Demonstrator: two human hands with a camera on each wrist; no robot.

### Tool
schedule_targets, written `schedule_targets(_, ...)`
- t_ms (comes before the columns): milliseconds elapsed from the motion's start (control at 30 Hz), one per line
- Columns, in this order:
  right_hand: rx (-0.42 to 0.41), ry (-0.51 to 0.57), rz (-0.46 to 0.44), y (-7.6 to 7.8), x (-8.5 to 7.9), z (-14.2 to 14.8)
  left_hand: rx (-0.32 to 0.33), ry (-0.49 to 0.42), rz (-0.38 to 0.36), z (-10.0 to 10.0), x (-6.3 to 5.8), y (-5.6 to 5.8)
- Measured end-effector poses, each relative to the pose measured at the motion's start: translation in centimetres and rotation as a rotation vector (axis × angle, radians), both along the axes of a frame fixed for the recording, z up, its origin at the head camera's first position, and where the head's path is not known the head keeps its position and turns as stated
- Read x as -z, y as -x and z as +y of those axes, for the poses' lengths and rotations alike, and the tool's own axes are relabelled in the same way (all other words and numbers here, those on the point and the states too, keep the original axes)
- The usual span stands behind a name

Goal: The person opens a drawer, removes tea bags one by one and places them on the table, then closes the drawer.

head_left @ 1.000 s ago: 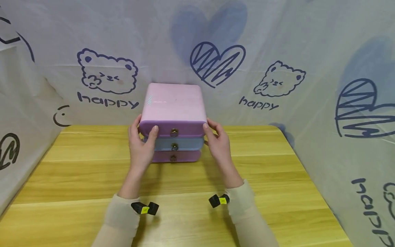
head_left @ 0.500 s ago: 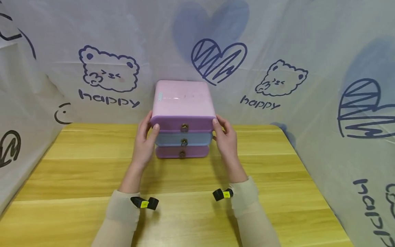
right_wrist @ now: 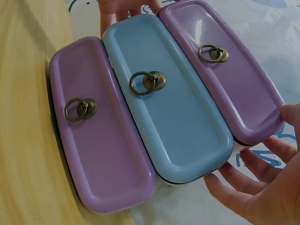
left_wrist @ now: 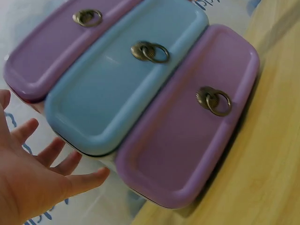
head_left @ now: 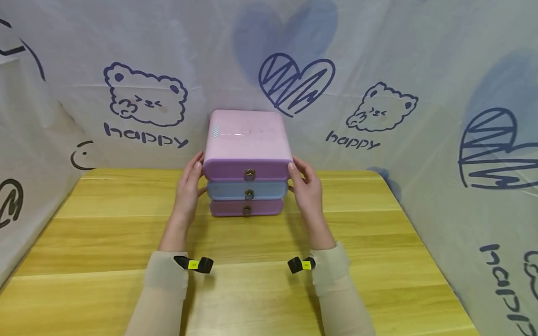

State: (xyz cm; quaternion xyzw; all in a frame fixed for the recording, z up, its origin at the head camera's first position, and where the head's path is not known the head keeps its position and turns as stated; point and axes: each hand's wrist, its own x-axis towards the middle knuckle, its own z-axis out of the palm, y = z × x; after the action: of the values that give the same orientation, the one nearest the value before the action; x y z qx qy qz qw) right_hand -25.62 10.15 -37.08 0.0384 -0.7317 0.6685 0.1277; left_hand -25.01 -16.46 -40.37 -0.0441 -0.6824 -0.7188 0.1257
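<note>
A small chest of drawers (head_left: 249, 133) stands at the back of the table. Its top is pink; the drawer fronts are purple at top, light blue in the middle (right_wrist: 168, 119) and purple at the bottom (left_wrist: 168, 150), each with a bronze ring pull. My left hand (head_left: 187, 186) is at the chest's left side, fingers spread and fairly straight, fingertips close by the drawer edges in the left wrist view. At the other side is my right hand (head_left: 307, 186), its thumb (right_wrist: 290, 115) at the top drawer's front corner and its extended fingers along the side.
The chest sits on a yellow wood-grain table (head_left: 248, 289), near its back edge. A pale cloth (head_left: 227, 56) printed with bears and hearts hangs behind and at both sides. Black wrist cameras (head_left: 300, 265) are worn at both cuffs.
The chest has shifted right and slightly back, mostly during the first half second, with both hands following. Since then my left thumb has moved left, off the top drawer's front corner.
</note>
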Motion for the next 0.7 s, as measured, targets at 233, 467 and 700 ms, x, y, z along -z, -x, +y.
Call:
schedule_targets(233,0.037,-0.112,0.057,-1.7,-1.9,-0.5,0.045,0.014,-0.074,-0.1,1.3,1.2)
schedule_targets(467,0.117,-0.318,0.374,-0.3,0.5,-0.2,0.077,0.031,-0.094,-0.1,1.1,1.1)
schedule_targets(700,0.221,-0.528,0.693,-1.2,-0.6,-1.5,0.084,0.033,-0.108,-0.3,1.1,1.1)
